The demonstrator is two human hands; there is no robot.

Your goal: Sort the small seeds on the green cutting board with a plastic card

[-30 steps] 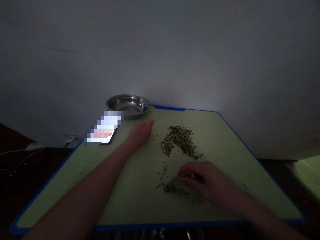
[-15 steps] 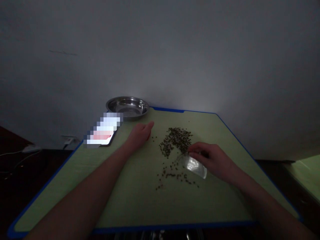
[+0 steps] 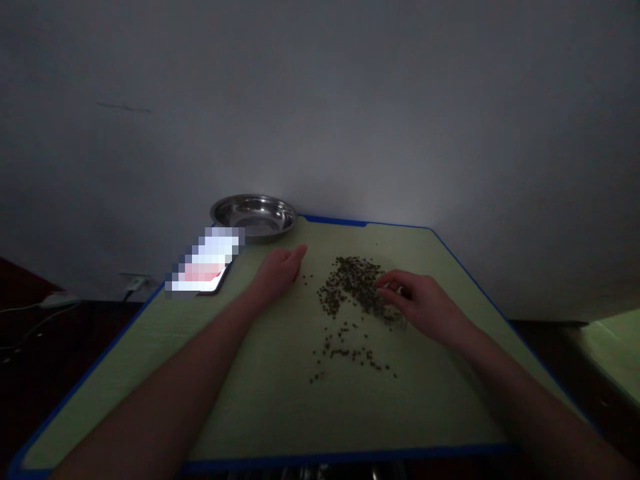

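Small dark seeds or beans [image 3: 356, 277] lie in a loose heap near the middle of the table, and a thinner scatter [image 3: 345, 352] of them lies closer to me. At the heap's right edge, my right hand [image 3: 420, 301] pinches a clear plastic piece [image 3: 397, 321]. It is see-through and faint, so its full shape is hard to make out. My left hand [image 3: 280, 270] rests on the table left of the heap, fingers curled in and thumb pointing out. Nothing shows in it, and a few stray seeds lie just beside it.
A shiny metal basin [image 3: 254, 217] stands at the far left corner by the wall. In front of it lies a lit phone [image 3: 205, 267], its screen blurred. The pale green table [image 3: 260, 400] has a blue edge. Cables and a plug [image 3: 135, 283] are at the left.
My right hand has moved away from me, from the near scatter to the heap's right edge, carrying the clear plastic piece. The near seeds are spread more thinly. My left hand stays put.
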